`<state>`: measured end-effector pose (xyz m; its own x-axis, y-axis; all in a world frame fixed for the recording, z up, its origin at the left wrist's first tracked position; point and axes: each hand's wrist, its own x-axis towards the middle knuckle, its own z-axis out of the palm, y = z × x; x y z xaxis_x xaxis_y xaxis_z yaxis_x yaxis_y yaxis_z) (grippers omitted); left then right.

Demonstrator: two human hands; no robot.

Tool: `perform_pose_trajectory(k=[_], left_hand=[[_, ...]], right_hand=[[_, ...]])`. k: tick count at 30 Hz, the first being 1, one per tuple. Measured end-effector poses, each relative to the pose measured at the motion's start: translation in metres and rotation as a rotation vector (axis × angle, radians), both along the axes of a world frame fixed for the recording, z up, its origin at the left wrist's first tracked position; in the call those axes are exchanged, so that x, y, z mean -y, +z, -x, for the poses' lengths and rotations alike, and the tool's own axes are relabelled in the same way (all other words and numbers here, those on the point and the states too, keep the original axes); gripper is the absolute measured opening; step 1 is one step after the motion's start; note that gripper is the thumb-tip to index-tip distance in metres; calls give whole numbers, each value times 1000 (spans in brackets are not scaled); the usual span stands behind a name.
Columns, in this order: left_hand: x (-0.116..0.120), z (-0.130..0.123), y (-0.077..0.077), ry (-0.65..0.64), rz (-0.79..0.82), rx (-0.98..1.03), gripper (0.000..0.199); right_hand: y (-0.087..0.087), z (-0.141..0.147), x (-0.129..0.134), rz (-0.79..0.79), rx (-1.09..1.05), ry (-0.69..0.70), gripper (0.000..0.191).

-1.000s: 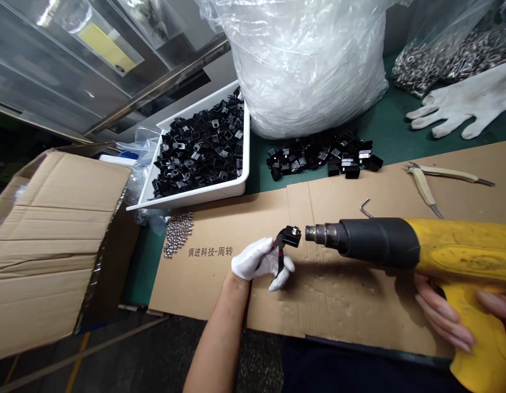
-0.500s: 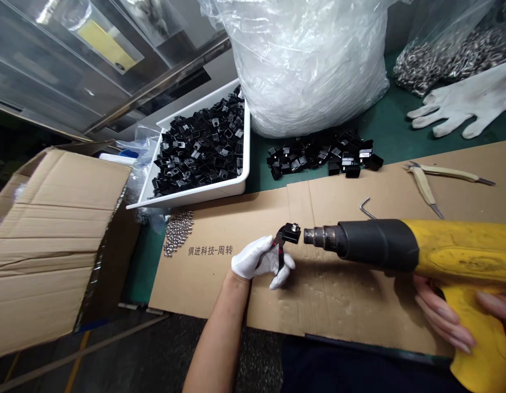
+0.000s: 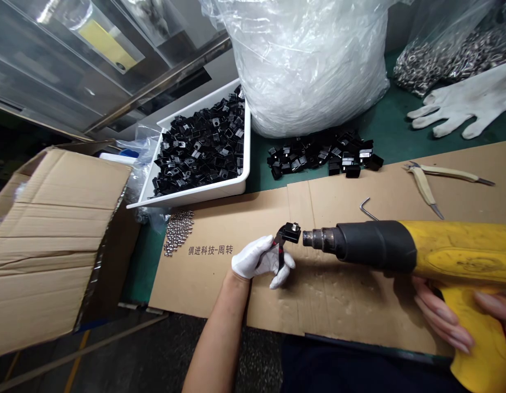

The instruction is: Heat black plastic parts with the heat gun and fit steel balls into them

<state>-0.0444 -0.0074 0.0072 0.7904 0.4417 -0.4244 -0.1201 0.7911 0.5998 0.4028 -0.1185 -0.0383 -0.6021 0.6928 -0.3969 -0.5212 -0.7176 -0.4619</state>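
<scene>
My left hand (image 3: pixel 264 261), in a white glove, is closed on small pliers (image 3: pixel 281 255) with dark handles. The jaws grip a black plastic part (image 3: pixel 291 233) that has a small silvery metal piece (image 3: pixel 295 226) on top. My bare right hand (image 3: pixel 445 316) wraps round the handle of a yellow heat gun (image 3: pixel 465 248). The gun's stepped metal nozzle (image 3: pixel 318 239) points left at the black part, with a narrow gap between them.
Cardboard (image 3: pixel 343 305) covers the bench front. Behind are a white tray (image 3: pixel 247 147) of black parts, loose black parts (image 3: pixel 318 155), a plastic bag (image 3: pixel 310 71), cutters (image 3: pixel 424 188), a hex key (image 3: pixel 365 208), and a glove (image 3: pixel 465 101). Metal pins (image 3: pixel 179 232) lie left, near a carton (image 3: pixel 52 245).
The heat gun in my right hand has shifted slightly left, bringing its nozzle a little closer to the black part. My left hand has stayed in place.
</scene>
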Motion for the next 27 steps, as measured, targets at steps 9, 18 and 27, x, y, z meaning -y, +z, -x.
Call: perform_pose_trajectory(k=[9, 18, 27], left_hand=[[0, 0, 0, 5, 9, 8, 78], [1, 0, 0, -2, 9, -9, 79], [-1, 1, 0, -14, 19, 39, 78]], right_hand=[[5, 7, 5, 73, 83, -122, 53], [-9, -6, -1, 28, -12, 0, 54], [-6, -6, 1, 17, 19, -3, 53]])
